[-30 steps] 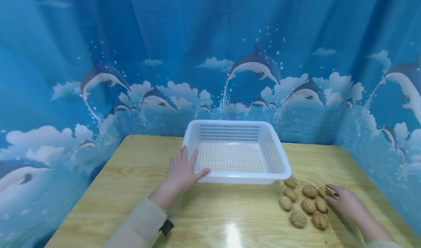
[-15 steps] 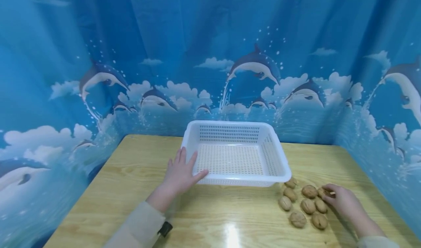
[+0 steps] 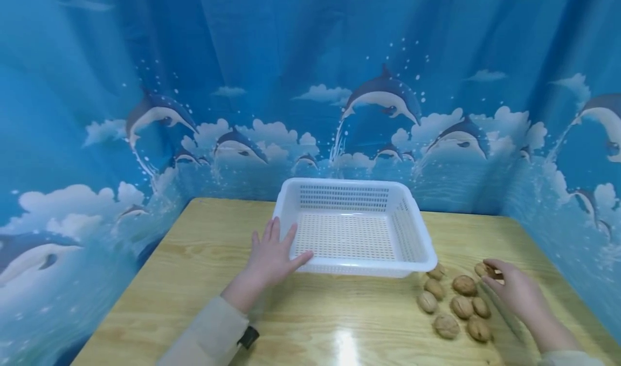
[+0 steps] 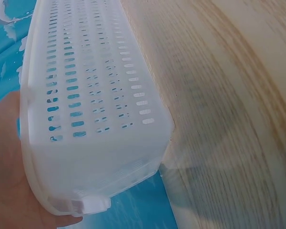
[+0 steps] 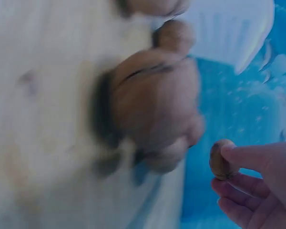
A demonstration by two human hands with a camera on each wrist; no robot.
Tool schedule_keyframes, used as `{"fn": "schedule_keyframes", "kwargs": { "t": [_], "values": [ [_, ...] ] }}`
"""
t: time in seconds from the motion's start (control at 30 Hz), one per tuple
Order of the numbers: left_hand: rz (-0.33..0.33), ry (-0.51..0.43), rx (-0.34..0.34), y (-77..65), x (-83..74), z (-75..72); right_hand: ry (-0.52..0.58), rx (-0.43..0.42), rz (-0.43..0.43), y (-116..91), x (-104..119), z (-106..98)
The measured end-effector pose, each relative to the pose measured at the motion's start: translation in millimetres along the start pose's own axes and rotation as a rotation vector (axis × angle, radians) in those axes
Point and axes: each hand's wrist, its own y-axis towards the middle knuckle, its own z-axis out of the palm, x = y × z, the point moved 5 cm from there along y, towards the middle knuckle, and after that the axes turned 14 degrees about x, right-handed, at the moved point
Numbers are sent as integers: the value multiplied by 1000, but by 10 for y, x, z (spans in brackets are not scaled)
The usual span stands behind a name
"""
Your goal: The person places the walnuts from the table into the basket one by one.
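A white plastic basket with slotted walls stands on the wooden table. My left hand rests on its near left corner with the fingers spread over the rim; the left wrist view shows part of that hand against the basket's rim. On the right, my right hand pinches a walnut between thumb and fingers. Several other walnuts lie loosely grouped between that hand and the basket. In the right wrist view the nearest walnuts are blurred.
The light wooden table extends left and in front of the basket. A blue curtain printed with dolphins hangs behind the table and along both sides. A small black object sits at the left sleeve cuff.
My right hand has closed on the walnut at the far right of the group and moved it slightly away from the others. The left hand has stayed on the basket.
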Motion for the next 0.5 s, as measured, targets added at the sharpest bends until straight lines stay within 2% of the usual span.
{"fn": "schedule_keyframes", "kwargs": {
  "t": [0.2, 0.5],
  "values": [
    [3, -25, -5, -24, -15, -16, 21, -81, -68, -38, 293, -187],
    [4, -27, -3, -16, -26, -14, 31, -102, -119, -71, 644, -267]
  ]
}}
